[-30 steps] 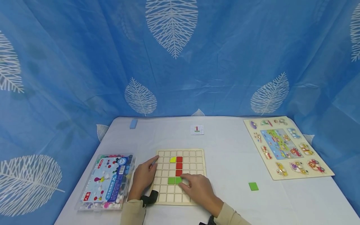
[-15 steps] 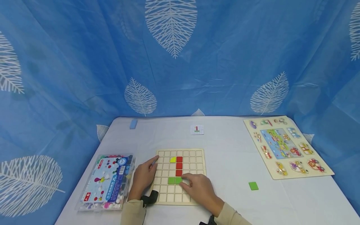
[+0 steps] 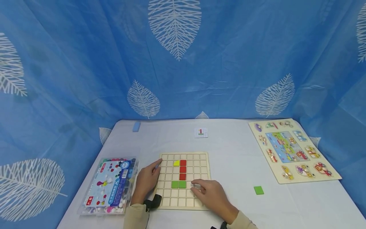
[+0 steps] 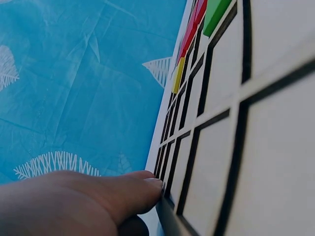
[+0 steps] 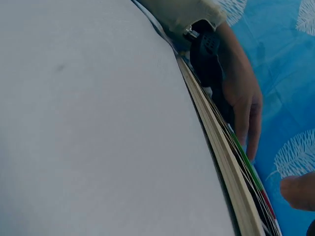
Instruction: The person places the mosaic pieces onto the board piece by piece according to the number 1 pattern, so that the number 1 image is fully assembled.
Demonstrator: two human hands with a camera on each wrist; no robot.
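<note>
A wooden grid board (image 3: 173, 202) lies on the table before me. One yellow tile (image 3: 176, 163) sits beside a column of red tiles (image 3: 182, 170). Just under that column, two green tiles (image 3: 178, 184) lie side by side. My left hand (image 3: 146, 180) rests against the board's left edge, fingers extended; in the left wrist view a fingertip of this left hand (image 4: 88, 201) touches the rim. Over the board's right part is my right hand (image 3: 214, 195), thumb and forefinger apart with nothing between them. The right wrist view catches only part of the right hand (image 5: 298, 191).
Another green tile (image 3: 258, 190) lies on the table to the right. A clear box of model pieces (image 3: 108, 184) stands left of the board. Farther back are a pattern card (image 3: 201, 132), a blue block (image 3: 136, 127) and a wooden picture puzzle (image 3: 294, 152).
My right hand has drawn back to the right, away from the right-hand green tile on the board, leaving that tile in its square. The left hand has stayed at the board's edge.
</note>
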